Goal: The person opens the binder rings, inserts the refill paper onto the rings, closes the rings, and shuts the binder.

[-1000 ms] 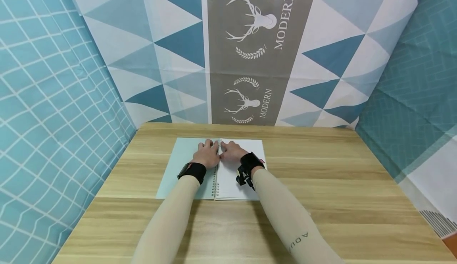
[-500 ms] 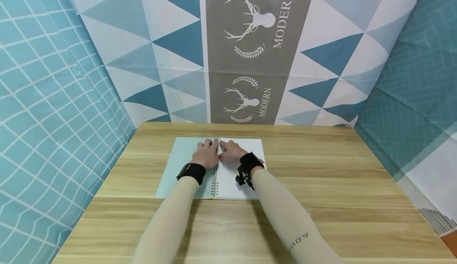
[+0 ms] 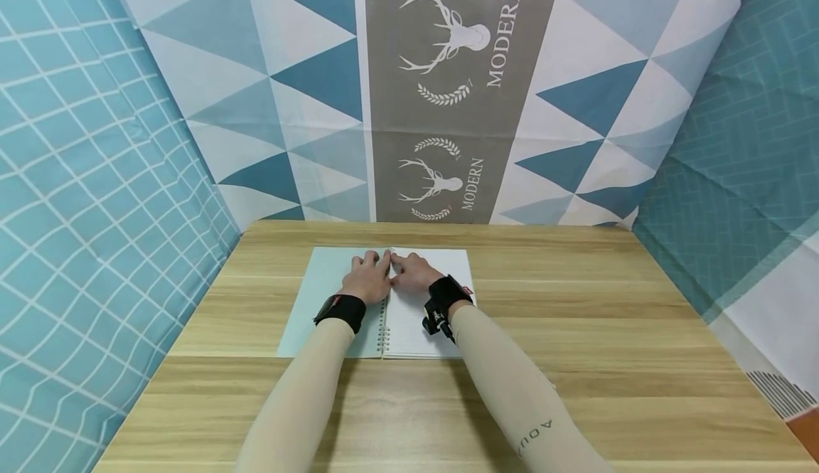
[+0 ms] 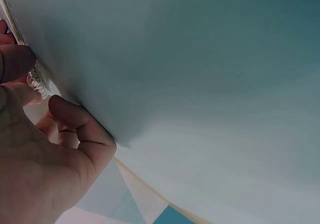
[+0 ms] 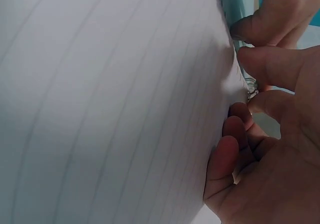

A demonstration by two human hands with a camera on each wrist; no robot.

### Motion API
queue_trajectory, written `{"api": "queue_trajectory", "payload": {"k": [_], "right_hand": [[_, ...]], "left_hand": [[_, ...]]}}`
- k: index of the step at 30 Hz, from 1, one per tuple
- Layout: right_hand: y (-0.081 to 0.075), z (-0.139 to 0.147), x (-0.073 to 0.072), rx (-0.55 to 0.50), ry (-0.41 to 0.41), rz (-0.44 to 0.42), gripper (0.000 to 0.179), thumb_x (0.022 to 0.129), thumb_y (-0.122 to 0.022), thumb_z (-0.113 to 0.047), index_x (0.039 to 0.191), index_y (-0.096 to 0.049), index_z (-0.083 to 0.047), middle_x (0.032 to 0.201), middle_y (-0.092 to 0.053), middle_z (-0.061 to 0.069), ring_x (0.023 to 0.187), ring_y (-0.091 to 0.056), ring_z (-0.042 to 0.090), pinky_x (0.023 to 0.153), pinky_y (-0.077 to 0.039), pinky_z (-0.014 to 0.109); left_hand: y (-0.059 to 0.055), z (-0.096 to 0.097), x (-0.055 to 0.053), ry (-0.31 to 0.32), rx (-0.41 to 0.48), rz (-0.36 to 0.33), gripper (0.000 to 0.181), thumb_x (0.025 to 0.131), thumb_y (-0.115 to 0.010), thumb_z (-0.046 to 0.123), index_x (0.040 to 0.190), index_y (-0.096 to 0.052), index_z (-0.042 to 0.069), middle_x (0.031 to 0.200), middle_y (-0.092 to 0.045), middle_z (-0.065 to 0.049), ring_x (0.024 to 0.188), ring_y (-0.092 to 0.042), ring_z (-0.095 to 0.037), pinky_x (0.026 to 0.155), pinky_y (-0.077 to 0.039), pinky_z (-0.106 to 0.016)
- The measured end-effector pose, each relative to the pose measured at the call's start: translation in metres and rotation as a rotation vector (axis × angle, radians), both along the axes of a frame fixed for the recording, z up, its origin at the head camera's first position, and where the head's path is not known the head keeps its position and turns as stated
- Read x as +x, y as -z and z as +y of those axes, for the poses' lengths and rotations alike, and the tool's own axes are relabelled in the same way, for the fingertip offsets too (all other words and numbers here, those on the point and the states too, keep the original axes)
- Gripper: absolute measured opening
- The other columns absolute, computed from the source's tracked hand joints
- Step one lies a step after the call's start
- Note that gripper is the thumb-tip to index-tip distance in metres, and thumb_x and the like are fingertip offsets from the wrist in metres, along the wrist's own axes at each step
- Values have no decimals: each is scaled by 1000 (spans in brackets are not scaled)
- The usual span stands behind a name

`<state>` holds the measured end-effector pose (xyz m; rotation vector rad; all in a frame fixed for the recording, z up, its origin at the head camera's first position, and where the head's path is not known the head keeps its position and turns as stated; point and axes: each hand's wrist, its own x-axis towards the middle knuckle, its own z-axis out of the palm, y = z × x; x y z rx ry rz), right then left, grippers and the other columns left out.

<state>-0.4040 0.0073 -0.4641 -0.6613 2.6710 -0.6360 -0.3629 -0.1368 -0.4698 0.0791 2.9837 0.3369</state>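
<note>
A spiral notebook [image 3: 425, 327] lies open on the wooden table, a pale green-blue cover [image 3: 307, 309] at left and white lined pages [image 5: 115, 99] at right. Near the far end of its wire binding [image 3: 383, 338], my two hands meet. My left hand [image 3: 367, 279] rests over the cover side, thumb and index finger pinching at the wire coils [image 4: 38, 84]. From the page side, my right hand [image 3: 417, 274] does likewise, its thumb and index finger on either side of the coils [image 5: 252, 86]. Its other fingers [image 5: 223, 156] curl at the page's edge. The hands hide the binding's upper part.
The wooden table [image 3: 576, 331] reaches past the notebook on every side. A patterned cloth wall [image 3: 441, 103] stands behind its far edge, with a blue checked cloth [image 3: 96, 195] on the left. Black straps [image 3: 345, 311] circle both wrists.
Fingertips of both hands have drawn slightly closer together at the far end of the binding. The notebook stays in place, and the head view has shifted a little.
</note>
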Motion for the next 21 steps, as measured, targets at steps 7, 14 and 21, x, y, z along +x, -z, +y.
{"api": "queue_trajectory", "payload": {"k": [7, 14, 21], "right_hand": [[2, 1, -4, -15, 0, -28, 69, 102, -60, -28, 162, -27, -22, 107, -54, 14, 89, -47, 23, 79, -36, 33], [2, 0, -4, -28, 2, -38, 68, 102, -61, -27, 162, -28, -22, 122, -58, 23, 85, -50, 23, 80, -36, 32], [-2, 3, -2, -43, -10, -54, 69, 102, -60, -27, 162, -27, -20, 121, -59, 18, 83, -49, 20, 78, -36, 31]], "left_hand": [[-1, 1, 2, 11, -7, 16, 61, 109, -43, 34, 165, -20, 24, 162, -28, -14, 140, -32, -43, 86, -53, -55], [0, 0, 0, 4, -18, 11, 61, 109, -42, 34, 164, -19, 26, 162, -27, -13, 140, -32, -43, 85, -53, -56], [-1, 2, 1, 10, -32, 11, 61, 109, -42, 35, 165, -19, 25, 163, -26, -13, 140, -31, -43, 86, -54, -55]]}}
